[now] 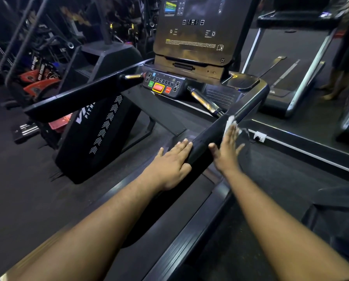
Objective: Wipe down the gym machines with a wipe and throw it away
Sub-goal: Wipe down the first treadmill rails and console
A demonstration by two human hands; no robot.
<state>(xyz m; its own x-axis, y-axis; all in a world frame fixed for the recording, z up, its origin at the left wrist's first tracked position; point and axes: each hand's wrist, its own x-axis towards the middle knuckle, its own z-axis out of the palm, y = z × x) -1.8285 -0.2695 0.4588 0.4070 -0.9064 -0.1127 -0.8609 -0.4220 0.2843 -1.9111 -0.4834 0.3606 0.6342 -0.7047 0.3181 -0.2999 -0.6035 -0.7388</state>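
two hands (169,165), one wipe (230,121), two treadmills (240,110), one console (195,31)

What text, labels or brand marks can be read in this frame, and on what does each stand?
"STOP": red button on the treadmill keypad.
"FITN", cut off, under a partly hidden logo: black motor cover.
"VIVA FITNESS", blurred, uncertain: red equipment at far left.
Yellow warning lines and icons on the console panel: too small to read.

2 bare forearms, no sleeves — hands (170,163) ungloved, without rings.
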